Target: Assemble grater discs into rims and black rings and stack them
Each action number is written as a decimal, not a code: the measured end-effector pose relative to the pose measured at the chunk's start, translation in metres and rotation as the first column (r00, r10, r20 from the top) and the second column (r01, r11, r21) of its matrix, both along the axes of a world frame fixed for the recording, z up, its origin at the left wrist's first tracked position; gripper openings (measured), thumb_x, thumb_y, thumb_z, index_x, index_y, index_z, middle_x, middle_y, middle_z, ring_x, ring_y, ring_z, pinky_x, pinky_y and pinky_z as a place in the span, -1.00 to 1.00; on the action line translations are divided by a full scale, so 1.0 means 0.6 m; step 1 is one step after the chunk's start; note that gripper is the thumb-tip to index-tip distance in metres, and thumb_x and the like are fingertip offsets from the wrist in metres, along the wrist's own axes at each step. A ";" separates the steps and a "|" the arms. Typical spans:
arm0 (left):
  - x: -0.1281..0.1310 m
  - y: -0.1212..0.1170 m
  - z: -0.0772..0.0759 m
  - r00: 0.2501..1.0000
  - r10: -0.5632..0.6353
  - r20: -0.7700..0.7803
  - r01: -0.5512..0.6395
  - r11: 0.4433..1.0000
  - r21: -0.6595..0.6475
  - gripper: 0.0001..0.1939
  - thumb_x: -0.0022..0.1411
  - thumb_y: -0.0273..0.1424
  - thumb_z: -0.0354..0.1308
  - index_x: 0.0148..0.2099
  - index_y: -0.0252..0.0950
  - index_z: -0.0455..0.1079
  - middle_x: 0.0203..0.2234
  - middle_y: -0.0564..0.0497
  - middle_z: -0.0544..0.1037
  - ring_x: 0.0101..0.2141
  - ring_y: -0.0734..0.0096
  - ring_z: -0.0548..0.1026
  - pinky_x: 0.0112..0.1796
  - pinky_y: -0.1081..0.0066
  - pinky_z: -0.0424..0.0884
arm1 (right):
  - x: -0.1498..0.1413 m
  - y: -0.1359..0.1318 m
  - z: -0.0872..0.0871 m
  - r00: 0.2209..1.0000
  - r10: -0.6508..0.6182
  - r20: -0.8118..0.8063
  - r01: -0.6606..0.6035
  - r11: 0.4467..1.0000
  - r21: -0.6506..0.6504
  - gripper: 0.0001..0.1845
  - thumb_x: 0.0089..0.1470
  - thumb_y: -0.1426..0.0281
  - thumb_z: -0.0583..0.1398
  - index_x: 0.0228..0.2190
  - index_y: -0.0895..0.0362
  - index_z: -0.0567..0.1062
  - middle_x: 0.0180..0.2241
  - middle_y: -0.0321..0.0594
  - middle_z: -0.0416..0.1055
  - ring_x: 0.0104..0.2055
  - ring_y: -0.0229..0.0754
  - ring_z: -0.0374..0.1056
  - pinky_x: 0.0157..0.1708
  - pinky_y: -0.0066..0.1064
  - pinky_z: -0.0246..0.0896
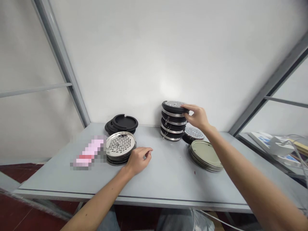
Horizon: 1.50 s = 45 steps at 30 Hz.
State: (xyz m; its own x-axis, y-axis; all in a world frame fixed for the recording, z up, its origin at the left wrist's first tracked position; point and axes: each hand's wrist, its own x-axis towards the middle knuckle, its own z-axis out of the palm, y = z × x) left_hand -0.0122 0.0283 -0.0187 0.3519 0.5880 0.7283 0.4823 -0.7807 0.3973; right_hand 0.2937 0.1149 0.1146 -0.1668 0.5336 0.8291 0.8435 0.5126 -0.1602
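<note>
My right hand point(196, 116) grips the edge of a black-rimmed round grater point(173, 108) at the top of a tall stack, fingers above and thumb below. Under it, the stack point(172, 129) alternates black rings and silvery metal bands, with small wire clasps on the front. My left hand point(140, 159) rests low over the table, fingers curled, with nothing visible in them. Just left of it lies a pile of round metal grater plates point(120, 144), the top one shiny with raised teeth.
Black plastic rings point(125, 122) are piled at the back left. A pixelated pink item point(90, 152) lies at left. Olive-green round lids point(207, 152) are stacked at right, with another grater point(193, 133) behind them. Beyond the grey table point(158, 183), a side shelf holds papers and cables.
</note>
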 end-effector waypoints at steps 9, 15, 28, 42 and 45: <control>-0.002 0.002 -0.004 1.000 -0.015 -0.018 0.014 0.999 -0.041 -0.81 0.22 -0.51 0.03 -0.20 -0.29 0.47 -0.47 0.02 0.57 -0.44 0.41 0.53 -0.29 0.40 0.44 | 0.017 -0.011 -0.001 0.994 0.087 0.062 -0.080 0.990 -0.117 -0.58 -0.02 0.35 0.24 -0.06 0.09 0.52 -0.03 -0.13 0.48 0.04 0.03 0.38 0.08 -0.06 0.27; -0.002 0.002 -0.005 0.999 -0.017 -0.026 0.016 0.998 -0.061 -0.80 0.22 -0.50 0.03 -0.19 -0.28 0.47 -0.49 0.03 0.56 -0.45 0.42 0.52 -0.30 0.40 0.44 | 0.020 -0.011 -0.007 0.991 0.089 0.098 -0.085 0.995 -0.043 -0.63 0.12 0.27 0.20 -0.04 0.08 0.51 -0.03 -0.12 0.48 0.06 0.00 0.37 0.10 -0.07 0.26; -0.001 0.003 -0.002 0.999 -0.018 -0.041 0.016 0.998 -0.058 -0.80 0.22 -0.50 0.04 -0.20 -0.28 0.48 -0.51 0.05 0.55 -0.48 0.42 0.50 -0.32 0.41 0.42 | 0.013 -0.002 -0.014 0.983 0.068 0.173 -0.091 0.988 0.128 -0.66 0.16 0.33 0.16 -0.03 0.13 0.50 -0.01 -0.08 0.47 0.06 0.01 0.38 0.10 -0.08 0.28; -0.001 0.002 -0.001 0.998 -0.012 -0.061 0.008 0.998 -0.064 -0.79 0.22 -0.49 0.03 -0.19 -0.29 0.49 -0.54 0.05 0.55 -0.51 0.43 0.49 -0.36 0.43 0.41 | 0.010 -0.004 0.006 0.994 0.056 0.095 -0.048 0.995 -0.088 -0.62 0.16 0.26 0.11 -0.03 0.12 0.47 -0.03 -0.07 0.47 0.05 0.03 0.36 0.06 -0.05 0.26; -0.001 0.001 0.000 0.998 -0.007 -0.067 0.002 0.997 -0.072 -0.79 0.23 -0.48 0.03 -0.20 -0.29 0.49 -0.54 0.05 0.54 -0.51 0.44 0.49 -0.37 0.44 0.41 | 0.007 -0.006 0.006 0.994 0.040 0.098 -0.031 0.996 -0.089 -0.61 0.17 0.24 0.09 -0.03 0.13 0.46 -0.02 -0.06 0.46 0.07 0.03 0.33 0.08 -0.04 0.24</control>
State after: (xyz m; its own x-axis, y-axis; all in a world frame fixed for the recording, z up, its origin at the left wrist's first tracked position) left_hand -0.0131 0.0287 -0.0189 0.4015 0.6365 0.6586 0.5062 -0.7535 0.4196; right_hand 0.2981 0.1115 0.1182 -0.2666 0.5958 0.7576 0.8392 0.5300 -0.1215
